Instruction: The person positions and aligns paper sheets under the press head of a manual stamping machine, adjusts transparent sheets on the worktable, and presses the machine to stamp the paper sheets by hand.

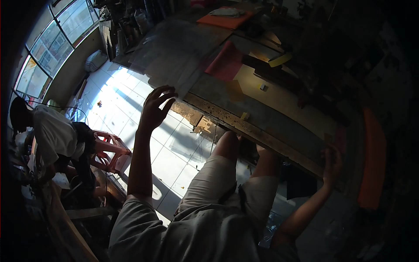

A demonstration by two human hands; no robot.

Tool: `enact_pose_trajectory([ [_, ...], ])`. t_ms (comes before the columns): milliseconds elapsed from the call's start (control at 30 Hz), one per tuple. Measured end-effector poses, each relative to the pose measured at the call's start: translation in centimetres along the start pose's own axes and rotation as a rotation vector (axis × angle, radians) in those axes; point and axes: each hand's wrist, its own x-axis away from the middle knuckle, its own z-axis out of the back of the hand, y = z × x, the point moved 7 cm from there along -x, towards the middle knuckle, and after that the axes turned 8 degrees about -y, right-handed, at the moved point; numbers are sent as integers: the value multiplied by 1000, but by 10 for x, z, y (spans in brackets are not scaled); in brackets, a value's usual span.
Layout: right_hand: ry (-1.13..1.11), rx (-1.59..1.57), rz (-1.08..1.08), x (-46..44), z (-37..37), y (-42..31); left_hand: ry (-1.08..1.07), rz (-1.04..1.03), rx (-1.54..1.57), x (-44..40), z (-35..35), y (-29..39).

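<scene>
Left hand [158, 108] hangs open near the workbench [273, 117], right hand [332, 165] at its edge, grip unclear.

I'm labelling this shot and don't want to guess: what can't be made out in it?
All in the head view:
Right hand: shadow hides whether its fingertips touch or hold anything.
Lower legs: mostly hidden by the workbench.
What the co-worker handles: lost in shadow.
Yellow piece near the bench edge: too small to identify.
Far right side: too dark to read.
</scene>
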Motion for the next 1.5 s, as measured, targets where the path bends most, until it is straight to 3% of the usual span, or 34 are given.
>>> enact_pose_trajectory([
  [233, 4, -11, -11, 1, 1, 3, -143, 95, 99, -11, 3, -16],
  [333, 7, -8, -15, 1, 0, 1, -140, 62, 84, -17, 7, -15],
  [433, 4, 1, -8, 1, 0, 1, -84, 223, 74, -21, 7, -14],
  [600, 27, 29, 21, 3, -1, -6, -19, 260, 132, -21, -1, -25],
  [700, 138, -172, 144, 18, -2, -17, -21, 276, 157, -20, 0, -29],
  [800, 145, -18, 423, 62, -36, -136, -48, 279, 130, -22, 0, -28],
  [867, 153, 65, 769, 89, -53, -223, -79, 257, 98, -27, 1, -18],
  [1033, -151, 78, 948, 116, -79, -337, -112, 267, 145, -29, -6, -27],
  [1133, -185, -42, 1091, 110, -88, -355, -99, 248, 136, -29, -3, -17],
  [1233, -204, 32, 1013, 117, -89, -344, -113, 245, 142, -29, -2, -16],
  [1400, -41, 84, 1042, 116, -94, -336, -169, 224, 2, -37, 0, -1],
  [1500, 3, 97, 1018, 113, -95, -332, -206, 132, 92, -35, 0, 2],
])
